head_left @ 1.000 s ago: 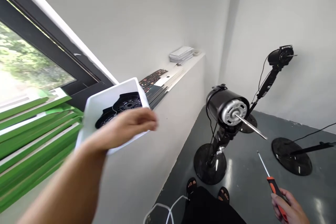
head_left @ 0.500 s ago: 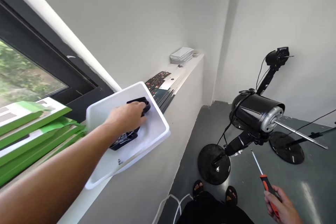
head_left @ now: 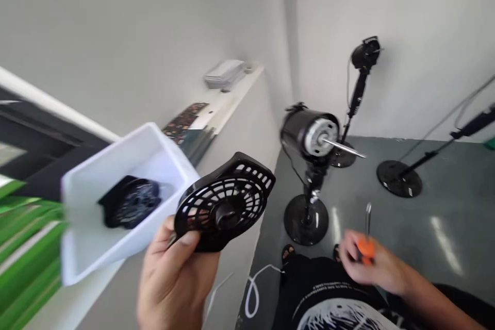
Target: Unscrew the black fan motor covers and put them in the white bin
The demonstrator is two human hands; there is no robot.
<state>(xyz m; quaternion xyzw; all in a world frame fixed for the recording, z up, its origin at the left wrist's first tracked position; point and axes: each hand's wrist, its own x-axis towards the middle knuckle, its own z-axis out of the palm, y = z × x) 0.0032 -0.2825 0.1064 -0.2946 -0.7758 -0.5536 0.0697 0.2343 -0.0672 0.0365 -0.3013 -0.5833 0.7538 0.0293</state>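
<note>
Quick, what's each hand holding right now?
Left hand: closed on the black vented cover.
Right hand: closed on the orange screwdriver.

left hand (head_left: pixel 176 273) is pinching a black vented fan cover (head_left: pixel 226 202) right beside the white bin (head_left: pixel 93 247) on the ledge, right hand (head_left: pixel 367 265) gripping an orange-handled screwdriver (head_left: pixel 366 240), bare fan motor (head_left: pixel 311 131) on its stand behind
</note>
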